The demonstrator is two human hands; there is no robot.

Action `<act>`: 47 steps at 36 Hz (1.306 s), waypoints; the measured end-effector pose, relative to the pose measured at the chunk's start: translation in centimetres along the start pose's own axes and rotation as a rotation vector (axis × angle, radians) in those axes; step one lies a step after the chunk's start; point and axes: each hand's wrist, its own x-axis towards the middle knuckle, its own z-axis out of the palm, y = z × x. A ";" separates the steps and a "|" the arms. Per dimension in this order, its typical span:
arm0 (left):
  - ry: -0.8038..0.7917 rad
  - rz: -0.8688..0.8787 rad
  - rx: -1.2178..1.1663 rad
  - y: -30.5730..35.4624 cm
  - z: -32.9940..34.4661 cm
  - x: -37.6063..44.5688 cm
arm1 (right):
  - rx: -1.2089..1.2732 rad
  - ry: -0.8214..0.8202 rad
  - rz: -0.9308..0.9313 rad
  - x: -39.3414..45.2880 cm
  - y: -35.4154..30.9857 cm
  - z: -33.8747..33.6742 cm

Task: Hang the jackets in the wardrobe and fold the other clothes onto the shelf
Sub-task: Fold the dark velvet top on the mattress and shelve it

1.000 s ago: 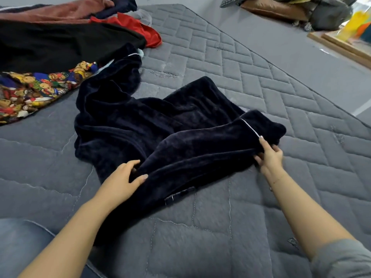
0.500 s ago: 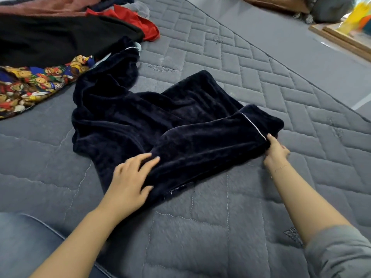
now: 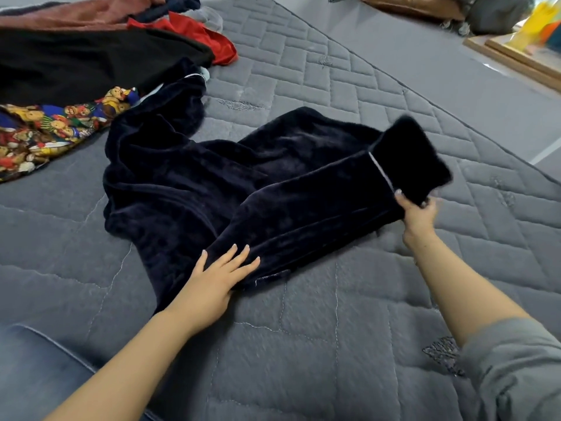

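Note:
A dark navy velvet garment (image 3: 243, 183) with thin white piping lies spread on the grey quilted mattress (image 3: 303, 344). My left hand (image 3: 218, 275) presses flat on its near folded edge, fingers straight. My right hand (image 3: 417, 212) grips the cuff end (image 3: 413, 161) at the right and lifts it off the mattress, so that end stands up and looks blurred.
More clothes lie at the far left: a black garment (image 3: 91, 62), a bear-print cloth (image 3: 54, 129), a red piece (image 3: 194, 31) and a brownish one (image 3: 76, 13). Grey floor (image 3: 440, 71) runs beyond the mattress edge. Bags (image 3: 455, 7) and a wooden board (image 3: 516, 59) sit at the top right.
My right hand has raised the cuff end, which lay flat before. My left hand went from gripping the near fold to lying flat on it, fingers spread.

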 end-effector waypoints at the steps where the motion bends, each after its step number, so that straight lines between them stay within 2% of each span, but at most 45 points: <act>1: -0.018 -0.001 0.005 0.2 -0.1 0.1 | -0.014 -0.003 0.072 0.3 1.1 -0.6; 4: -0.080 -0.020 -0.039 0.4 -0.6 0.4 | 0.045 -0.092 0.167 0.7 2.6 -2.2; 6: -0.099 -0.047 -0.086 0.7 -1.3 0.7 | 0.049 -0.168 0.108 1.2 3.1 -3.4; 9: -0.018 -0.065 -0.069 1.8 -3.0 2.0 | 0.033 -0.169 0.022 2.4 4.1 -5.7; 13: 0.110 0.037 -0.056 4.7 -5.4 5.9 | 0.055 -0.172 -0.032 4.1 4.1 -7.3; 17: 0.076 0.179 -0.018 9.0 -6.2 12.0 | 0.042 -0.298 -0.148 5.7 4.1 -6.0; 21: 0.046 0.255 0.069 13.1 -5.3 18.4 | 0.137 -0.325 -0.120 8.0 4.8 -5.9; 23: 0.074 0.225 -0.032 14.8 -4.9 21.1 | 0.204 -0.338 -0.075 9.3 5.6 -6.3; 26: 0.239 0.134 -0.222 16.7 -5.0 25.1 | 0.285 -0.364 -0.030 10.3 6.1 -6.5; 29: 0.326 -0.025 -0.259 18.2 -5.5 29.8 | 0.290 -0.398 -0.030 10.6 6.1 -6.7; 32: 0.265 -0.170 -0.288 19.5 -6.0 33.8 | 0.316 -0.348 -0.028 10.6 6.1 -7.3; 35: 0.180 -0.182 -0.242 20.5 -6.2 36.5 | 0.196 -0.371 -0.085 10.4 6.2 -7.9; 39: 0.120 0.029 -0.109 21.7 -7.2 38.9 | 0.227 -0.340 -0.046 10.2 5.9 -8.1; 42: -0.062 0.218 -0.044 22.7 -7.8 40.7 | 0.342 -0.270 0.015 10.4 5.5 -8.2; 44: -0.218 0.251 0.044 23.5 -8.0 41.8 | 0.412 -0.253 0.096 10.6 5.4 -8.5; 47: -0.397 0.226 0.116 24.4 -8.2 43.1 | 0.471 -0.310 0.219 10.9 5.3 -8.6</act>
